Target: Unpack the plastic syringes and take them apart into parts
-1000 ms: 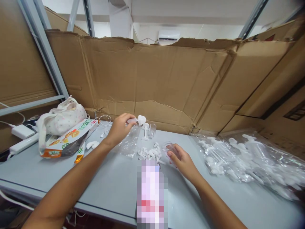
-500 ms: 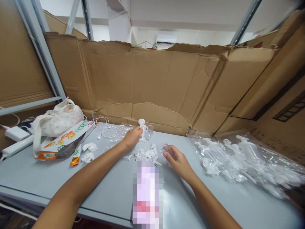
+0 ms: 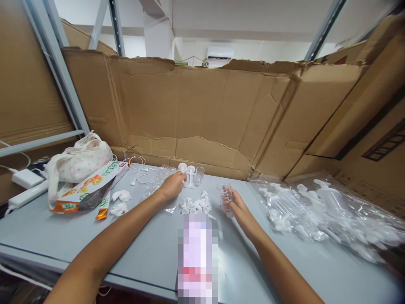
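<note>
My left hand (image 3: 174,185) is at the back of the table with its fingers closed at the white plastic plungers (image 3: 190,179). It seems to pinch one of them, though the fingers partly cover the spot. Just right of these plungers stands a clear plastic barrel (image 3: 199,176). In my right hand (image 3: 239,207) is another clear barrel (image 3: 225,199), ribbed and held nearly upright, fingers wrapped round its right side. A heap of small white caps (image 3: 196,204) lies on the table between my hands.
Clear bags (image 3: 316,207) of similar white and clear parts lie at right. A blurred-out object (image 3: 198,257) sits at front centre. On the left are a cloth bag (image 3: 82,158), a snack box (image 3: 91,185), crumpled tissues (image 3: 120,202) and earphones (image 3: 141,173). Cardboard (image 3: 202,114) walls the back.
My left hand has shifted slightly left and down at the plungers. My right hand has turned the clear barrel more upright.
</note>
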Available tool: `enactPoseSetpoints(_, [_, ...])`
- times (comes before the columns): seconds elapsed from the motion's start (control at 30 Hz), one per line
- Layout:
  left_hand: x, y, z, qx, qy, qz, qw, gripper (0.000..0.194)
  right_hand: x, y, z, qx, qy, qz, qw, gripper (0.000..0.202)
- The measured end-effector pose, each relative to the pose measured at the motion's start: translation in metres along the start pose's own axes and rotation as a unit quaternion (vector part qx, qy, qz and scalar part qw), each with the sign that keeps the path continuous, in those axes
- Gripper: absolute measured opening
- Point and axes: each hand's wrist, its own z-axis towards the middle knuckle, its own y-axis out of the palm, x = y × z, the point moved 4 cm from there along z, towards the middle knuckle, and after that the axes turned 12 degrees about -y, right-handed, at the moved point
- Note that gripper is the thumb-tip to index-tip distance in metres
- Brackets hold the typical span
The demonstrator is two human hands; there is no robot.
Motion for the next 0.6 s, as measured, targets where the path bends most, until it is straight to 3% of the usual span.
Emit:
enactPoseSetpoints(0.17, [0.012, -0.018, -0.033, 0.024, 0.001, -0.017, 1.000, 0.018, 0.019, -0.012, 0.010, 0.043, 0.010, -0.013, 0.999, 0.079])
enactPoseSetpoints(0.23, [0.018, -0.023, -0.050, 0.026, 0.009, -0.032, 0.999, 0.017, 0.024, -0.014, 0.020, 0.047, 0.005, -0.055, 0.997, 0.085])
enactPoseSetpoints(0.37, [0.021, -0.026, -0.078, 0.039, 0.020, -0.081, 0.996, 0.016, 0.026, -0.010, 0.048, 0.024, 0.018, -0.208, 0.978, 0.075])
enactPoseSetpoints(0.47, [0.019, -0.021, -0.087, 0.030, 0.018, -0.110, 0.993, 0.018, 0.025, 0.002, 0.073, 0.020, 0.012, -0.244, 0.969, 0.065])
enactPoseSetpoints(0.6, [0.016, -0.014, -0.088, 0.016, 0.042, -0.110, 0.993, 0.024, 0.026, 0.021, 0.100, 0.008, 0.004, -0.276, 0.961, 0.035])
